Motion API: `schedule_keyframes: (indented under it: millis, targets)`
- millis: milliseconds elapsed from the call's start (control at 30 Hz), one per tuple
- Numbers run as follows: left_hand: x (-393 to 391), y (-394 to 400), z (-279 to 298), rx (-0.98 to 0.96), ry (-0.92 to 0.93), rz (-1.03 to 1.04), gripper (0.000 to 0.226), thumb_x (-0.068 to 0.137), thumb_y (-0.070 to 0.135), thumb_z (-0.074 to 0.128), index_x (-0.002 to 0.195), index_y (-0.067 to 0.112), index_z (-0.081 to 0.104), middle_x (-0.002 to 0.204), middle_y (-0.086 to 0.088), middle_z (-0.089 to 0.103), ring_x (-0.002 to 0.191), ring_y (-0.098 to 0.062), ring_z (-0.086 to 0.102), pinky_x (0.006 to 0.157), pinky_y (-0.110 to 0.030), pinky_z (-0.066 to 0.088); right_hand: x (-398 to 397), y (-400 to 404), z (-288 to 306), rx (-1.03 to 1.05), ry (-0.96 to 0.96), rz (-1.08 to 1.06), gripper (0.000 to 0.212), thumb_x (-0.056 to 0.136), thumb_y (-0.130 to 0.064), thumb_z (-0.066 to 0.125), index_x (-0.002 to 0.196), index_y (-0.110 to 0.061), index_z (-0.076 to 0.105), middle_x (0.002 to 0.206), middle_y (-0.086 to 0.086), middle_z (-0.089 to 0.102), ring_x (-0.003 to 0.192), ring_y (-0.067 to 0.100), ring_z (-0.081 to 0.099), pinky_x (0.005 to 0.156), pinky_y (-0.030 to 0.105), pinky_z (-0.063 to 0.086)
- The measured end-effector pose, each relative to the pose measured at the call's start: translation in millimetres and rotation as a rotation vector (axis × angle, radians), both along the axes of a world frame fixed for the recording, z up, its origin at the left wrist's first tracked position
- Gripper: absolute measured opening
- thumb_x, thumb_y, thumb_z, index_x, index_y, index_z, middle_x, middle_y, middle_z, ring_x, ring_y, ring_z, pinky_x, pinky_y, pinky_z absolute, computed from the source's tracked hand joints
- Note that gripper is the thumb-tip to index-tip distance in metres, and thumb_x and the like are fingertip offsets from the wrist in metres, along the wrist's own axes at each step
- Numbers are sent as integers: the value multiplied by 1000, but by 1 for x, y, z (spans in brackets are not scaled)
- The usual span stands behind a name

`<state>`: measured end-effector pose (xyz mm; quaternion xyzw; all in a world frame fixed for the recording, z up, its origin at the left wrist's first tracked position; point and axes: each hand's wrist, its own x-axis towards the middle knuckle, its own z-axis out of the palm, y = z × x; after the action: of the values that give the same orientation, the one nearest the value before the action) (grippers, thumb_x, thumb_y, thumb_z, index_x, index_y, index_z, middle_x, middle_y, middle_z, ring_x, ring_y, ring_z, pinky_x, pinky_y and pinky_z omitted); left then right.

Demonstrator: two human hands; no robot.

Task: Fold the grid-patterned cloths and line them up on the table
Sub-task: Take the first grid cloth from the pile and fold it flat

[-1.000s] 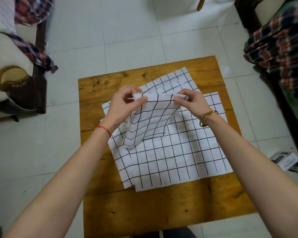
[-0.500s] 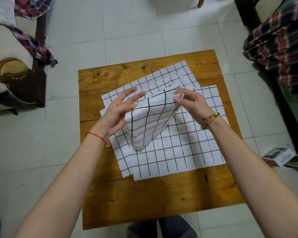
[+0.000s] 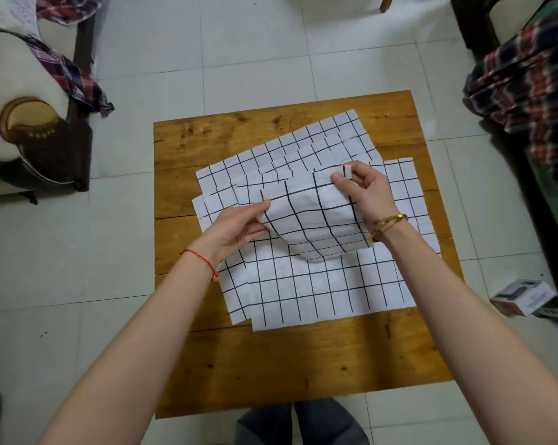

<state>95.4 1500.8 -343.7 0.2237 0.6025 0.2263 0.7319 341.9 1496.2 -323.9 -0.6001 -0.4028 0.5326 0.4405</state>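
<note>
Both hands hold one folded grid cloth (image 3: 313, 226) between them: left hand (image 3: 239, 228) grips its left edge, right hand (image 3: 364, 191) pinches the top corner. Unfolded grid cloths (image 3: 319, 290) lie beneath on the worktop (image 3: 271, 364).

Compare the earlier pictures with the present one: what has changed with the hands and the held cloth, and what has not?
The left hand has slid from the folded cloth's top edge down its left side, and now holds it there. The right hand keeps pinching the top right corner. The cloth hangs fuller and rounder. The flat grid-patterned cloths and wooden table stayed put.
</note>
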Motion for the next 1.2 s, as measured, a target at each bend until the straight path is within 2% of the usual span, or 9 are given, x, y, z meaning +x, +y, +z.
schedule_keyframes:
  millis: [133, 300, 400, 500, 633, 800, 1000, 1100, 1200]
  targets:
    - [7, -10, 1, 209, 91, -26, 17, 90, 25, 67, 78, 13, 62, 69, 7, 62, 75, -7, 59, 94, -26, 51, -2, -2, 4, -34, 53, -43, 36, 88, -7, 64, 61, -22, 46, 44, -20, 42, 48, -3, 39, 63, 14, 36]
    - [10, -17, 10, 434, 232, -44, 7, 97, 33, 55, 98, 26, 54, 60, 7, 37, 56, -6, 39, 59, -23, 48, 2, -4, 7, -93, 130, -60, 45, 88, -8, 65, 57, -22, 34, 45, -15, 27, 48, 5, 24, 60, 15, 32]
    - [12, -16, 14, 449, 261, -53, 31, 99, 33, 51, 124, 16, 52, 76, 22, 53, 83, 1, 52, 77, -18, 42, 6, -4, 7, -121, 151, -41, 43, 87, -13, 67, 58, -21, 35, 52, -7, 25, 52, 10, 22, 59, 23, 27]
    - [14, -16, 16, 377, 234, -82, 10, 101, 26, 47, 93, 31, 51, 65, 34, 62, 66, 18, 59, 63, -6, 47, 10, -5, 2, -189, 129, -35, 40, 85, -18, 69, 60, -23, 38, 56, -5, 24, 53, 11, 23, 54, 28, 21]
    - [4, -16, -16, 331, 288, -149, 32, 94, 47, 53, 109, 20, 59, 107, 9, 67, 104, -14, 65, 92, -37, 53, 10, -11, -17, -269, 21, -39, 24, 85, -23, 70, 71, -24, 50, 59, -7, 38, 50, 6, 39, 45, 19, 37]
    - [1, -32, -61, 295, 370, -165, 42, 97, 39, 51, 130, 13, 50, 101, -10, 65, 83, -21, 60, 79, -37, 53, 4, -25, -68, -359, -205, -17, 31, 84, -19, 70, 111, -14, 56, 84, -3, 53, 78, 12, 56, 67, 24, 52]
    - [1, -51, -88, 353, 495, -254, 62, 96, 23, 56, 150, 21, 25, 137, 2, 44, 114, -13, 51, 76, -8, 41, -9, -45, -109, -365, -333, 116, 61, 86, -14, 67, 140, -14, 39, 118, -1, 49, 101, 14, 51, 98, 34, 46]
    - [-4, -60, -97, 518, 642, -340, 64, 95, 16, 55, 151, 17, 24, 152, -1, 32, 129, -10, 40, 104, -21, 35, -17, -47, -116, -305, -359, 143, 67, 88, -10, 63, 146, -14, 29, 135, -2, 42, 119, 13, 44, 103, 28, 40]
    - [-9, -62, -103, 720, 814, -532, 58, 95, 13, 52, 149, 14, 30, 153, -3, 31, 141, -17, 27, 117, -31, 25, -26, -49, -122, -87, -678, 228, 59, 87, -7, 56, 142, -8, 35, 144, 10, 36, 133, 23, 33, 113, 33, 29]
